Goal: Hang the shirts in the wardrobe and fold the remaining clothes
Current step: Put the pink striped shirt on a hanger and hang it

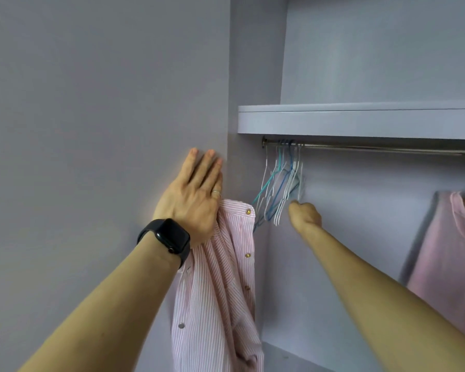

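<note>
There were two hands, the left hand (196, 194) and the right hand (305, 214). One striped shirt (215, 291) and one pink top (446, 251) made two garments. There was one rail (373, 149), one shelf (360, 120), one watch (171, 237) and one ring (216, 193). The hangers (279, 189) numbered several, too bunched to count exactly.

Held left hand (192, 194) flat at frame centre, gripping shirt (215, 277) at thumb side; reached right hand (305, 214) upward, fingers curled.
</note>
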A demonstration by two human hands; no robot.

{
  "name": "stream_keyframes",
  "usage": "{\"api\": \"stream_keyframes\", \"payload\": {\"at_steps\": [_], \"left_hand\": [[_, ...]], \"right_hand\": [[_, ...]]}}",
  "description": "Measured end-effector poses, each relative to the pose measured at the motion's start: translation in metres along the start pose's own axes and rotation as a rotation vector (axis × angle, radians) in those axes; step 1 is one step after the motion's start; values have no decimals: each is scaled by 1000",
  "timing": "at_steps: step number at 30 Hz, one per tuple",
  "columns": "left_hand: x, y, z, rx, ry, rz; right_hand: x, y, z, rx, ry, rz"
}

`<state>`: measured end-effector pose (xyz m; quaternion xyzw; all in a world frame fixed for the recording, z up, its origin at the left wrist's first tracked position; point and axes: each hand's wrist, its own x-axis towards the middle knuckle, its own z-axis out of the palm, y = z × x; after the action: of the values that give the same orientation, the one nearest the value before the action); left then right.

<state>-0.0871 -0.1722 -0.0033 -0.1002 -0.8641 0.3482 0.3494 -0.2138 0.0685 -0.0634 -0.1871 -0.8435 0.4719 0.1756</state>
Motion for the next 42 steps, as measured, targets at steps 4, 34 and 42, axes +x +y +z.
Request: {"api": "stream_keyframes", "payload": {"at_steps": [4,34,42], "left_hand": [[-1,-3,-2,-33,-53,30],[-114,134,-162,-1888,-1043,-164],[-136,178,-202,-1775,-732,-145]], "right_hand": [[-10,-21,-28,-104,180,-65],[-380,102,-269,481,-100,303],[-363,135,-300,379,-323,375]]}}
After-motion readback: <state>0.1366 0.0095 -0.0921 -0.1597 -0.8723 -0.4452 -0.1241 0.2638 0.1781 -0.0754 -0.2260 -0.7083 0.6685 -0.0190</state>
